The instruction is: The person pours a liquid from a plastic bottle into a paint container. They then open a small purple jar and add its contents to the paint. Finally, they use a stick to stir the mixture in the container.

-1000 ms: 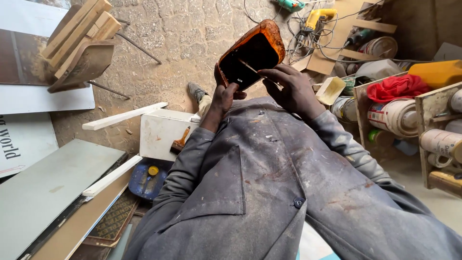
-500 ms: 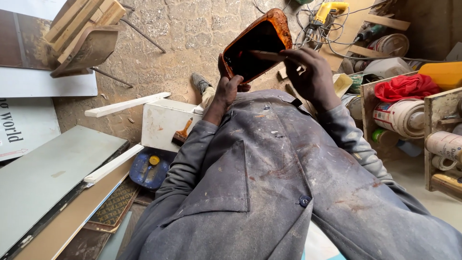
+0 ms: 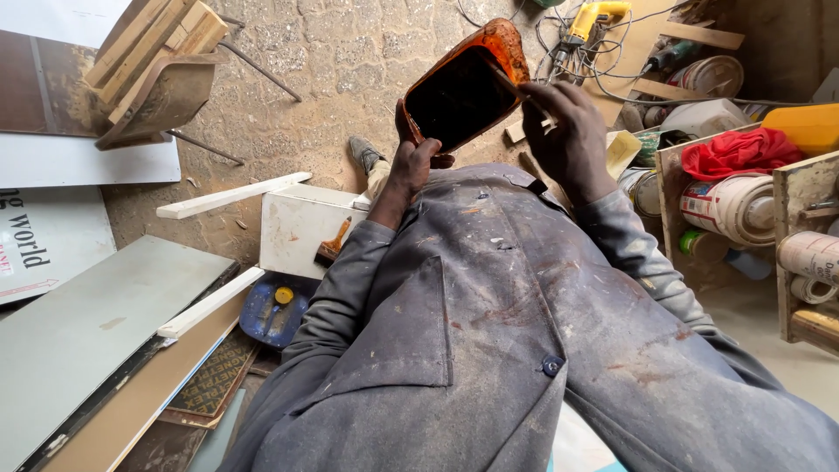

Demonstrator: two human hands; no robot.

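Observation:
My left hand (image 3: 411, 162) grips the lower edge of a phone (image 3: 463, 87) with a dark screen and a worn orange-brown case, holding it tilted in front of me. My right hand (image 3: 568, 131) is raised beside the phone's right edge, fingers bent, fingertips touching the screen's side. Both arms are in the sleeves of a dusty, paint-stained grey work coat (image 3: 489, 332).
On the paved ground lie a white box (image 3: 297, 232) with a paintbrush (image 3: 332, 245), white wood strips (image 3: 232, 195), flat boards (image 3: 87, 332) and a blue round object (image 3: 275, 310). A yellow drill (image 3: 590, 17) and cables lie ahead; crates with tins (image 3: 725, 205) and red cloth (image 3: 734, 153) stand at the right.
The phone and both hands have shifted a little up and right in view. My right hand has moved from across the phone's front to its right edge.

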